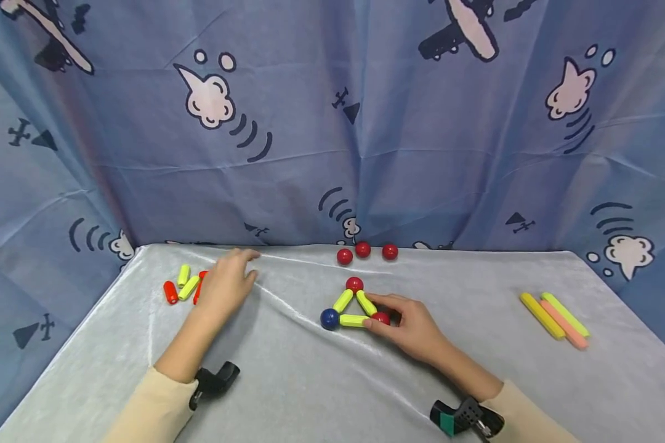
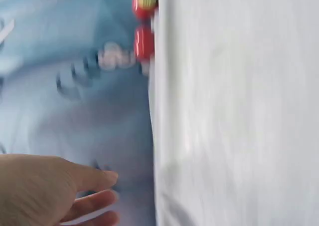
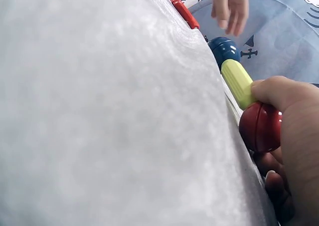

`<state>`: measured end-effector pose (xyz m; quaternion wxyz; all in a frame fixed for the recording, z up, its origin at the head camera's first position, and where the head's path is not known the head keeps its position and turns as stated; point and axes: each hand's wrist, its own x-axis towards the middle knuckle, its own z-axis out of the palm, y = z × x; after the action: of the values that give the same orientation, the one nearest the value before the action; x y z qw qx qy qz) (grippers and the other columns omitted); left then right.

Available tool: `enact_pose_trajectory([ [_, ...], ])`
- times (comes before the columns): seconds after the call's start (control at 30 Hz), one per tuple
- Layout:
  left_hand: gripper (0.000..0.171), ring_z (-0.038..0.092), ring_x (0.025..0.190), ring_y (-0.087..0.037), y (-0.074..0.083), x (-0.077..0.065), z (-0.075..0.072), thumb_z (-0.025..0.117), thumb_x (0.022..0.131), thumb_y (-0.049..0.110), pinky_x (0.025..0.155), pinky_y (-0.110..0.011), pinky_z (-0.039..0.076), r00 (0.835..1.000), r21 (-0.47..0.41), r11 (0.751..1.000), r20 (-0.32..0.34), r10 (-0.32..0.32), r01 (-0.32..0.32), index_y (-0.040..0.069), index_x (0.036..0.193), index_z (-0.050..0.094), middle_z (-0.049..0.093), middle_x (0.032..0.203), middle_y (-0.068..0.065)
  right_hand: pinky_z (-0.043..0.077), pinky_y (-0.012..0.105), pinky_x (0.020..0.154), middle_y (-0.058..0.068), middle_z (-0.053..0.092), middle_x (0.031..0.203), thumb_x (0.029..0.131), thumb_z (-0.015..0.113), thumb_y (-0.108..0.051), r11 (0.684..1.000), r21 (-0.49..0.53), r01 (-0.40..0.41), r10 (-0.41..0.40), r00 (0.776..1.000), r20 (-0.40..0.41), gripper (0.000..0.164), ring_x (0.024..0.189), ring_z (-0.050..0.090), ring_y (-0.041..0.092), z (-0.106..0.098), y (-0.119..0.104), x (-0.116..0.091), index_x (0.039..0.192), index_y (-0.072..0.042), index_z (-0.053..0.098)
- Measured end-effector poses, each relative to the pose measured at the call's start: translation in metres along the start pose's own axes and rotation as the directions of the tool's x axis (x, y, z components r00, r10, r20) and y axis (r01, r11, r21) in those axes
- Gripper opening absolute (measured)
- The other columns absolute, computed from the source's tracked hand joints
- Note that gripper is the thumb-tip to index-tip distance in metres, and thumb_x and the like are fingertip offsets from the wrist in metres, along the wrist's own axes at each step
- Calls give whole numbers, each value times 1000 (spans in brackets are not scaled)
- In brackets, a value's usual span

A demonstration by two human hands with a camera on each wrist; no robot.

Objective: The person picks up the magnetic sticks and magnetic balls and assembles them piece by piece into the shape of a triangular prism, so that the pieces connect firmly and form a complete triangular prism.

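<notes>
Three yellow-green rods (image 1: 343, 301) and three balls form a flat triangle on the table. A blue ball (image 1: 329, 319) is its left corner, a red ball (image 1: 354, 284) its far corner. My right hand (image 1: 415, 329) holds the right corner, thumb and fingers around a second red ball (image 3: 260, 127). The thumb lies on the end of the near yellow-green rod (image 3: 237, 84). My left hand (image 1: 229, 283) is above the table's left part with nothing in it, fingers loosely bent. Just left of it lie short red rods (image 1: 170, 292) and yellow-green rods (image 1: 189, 287), one red rod partly hidden behind it.
Three loose red balls (image 1: 362, 249) lie near the table's back edge. At the right are longer sticks: yellow (image 1: 542, 315), orange (image 1: 564, 325) and yellow-green (image 1: 566, 314). A blue patterned curtain (image 1: 310, 135) hangs behind the white-covered table (image 1: 288, 381).
</notes>
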<state>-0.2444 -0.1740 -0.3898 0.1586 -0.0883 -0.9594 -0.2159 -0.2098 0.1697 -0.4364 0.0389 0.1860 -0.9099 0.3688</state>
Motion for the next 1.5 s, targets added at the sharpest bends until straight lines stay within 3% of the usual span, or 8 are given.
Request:
enact_pose_trajectory([
  [0.1,40,61,115,-49,-30,3,-8,64,87,8,88,-60,52,997,76,994,-1,-75,75,3,126,67,65,128,-23,55,37,96,-1,71,130,85,80,-38,1000,-5,7,-7,1000,-5,52,112,65,15,1,1,0,134,-23,68],
  [0.23,50,56,122,-50,-57,2,-10,56,84,11,89,-62,50,980,117,980,100,-171,159,3,133,61,57,138,-25,55,38,98,-1,71,129,84,82,-36,1000,8,8,-8,1000,-7,52,114,65,16,3,0,1,133,-23,68],
  [0.43,31,68,98,-43,-76,-4,-10,54,84,6,68,-54,53,974,105,972,62,-218,211,5,109,72,71,111,-22,55,34,97,-2,71,130,84,83,-34,999,50,-5,4,1000,19,53,112,64,15,7,-4,3,133,-24,68],
  [0.83,26,67,84,-49,-70,-5,-16,63,97,16,66,-56,51,968,41,979,-163,-189,198,5,120,67,72,106,-24,54,34,97,-2,70,131,85,81,-35,999,44,-17,16,999,31,53,112,64,15,7,-4,5,134,-25,67],
  [1.0,29,66,87,-48,-64,0,-20,62,100,19,75,-56,51,967,-26,979,-153,-202,201,1,124,63,71,108,-27,54,34,96,-1,70,131,85,81,-34,999,38,-10,10,1000,25,53,112,64,15,5,-3,5,135,-24,67],
  [1.17,34,65,100,-44,-66,4,-16,55,104,22,83,-50,51,945,-187,936,-81,-318,299,0,130,54,69,117,-27,55,34,96,-1,70,131,85,81,-33,999,32,-15,14,1000,13,53,112,64,15,3,-2,4,135,-24,67],
  [1.37,34,73,99,-38,-77,5,-4,47,107,23,70,-17,47,885,-391,840,-117,-450,375,-2,130,41,71,111,-26,54,30,92,-1,70,131,85,81,-33,999,34,-24,23,1000,13,52,108,63,15,1,-1,3,135,-23,67],
  [1.5,34,71,97,-37,-79,6,-1,50,106,25,70,-18,44,872,-422,833,-171,-460,357,-1,127,43,71,107,-25,53,26,87,0,70,131,85,81,-33,999,39,-28,28,1000,8,52,102,61,14,1,-1,1,134,-23,67],
])
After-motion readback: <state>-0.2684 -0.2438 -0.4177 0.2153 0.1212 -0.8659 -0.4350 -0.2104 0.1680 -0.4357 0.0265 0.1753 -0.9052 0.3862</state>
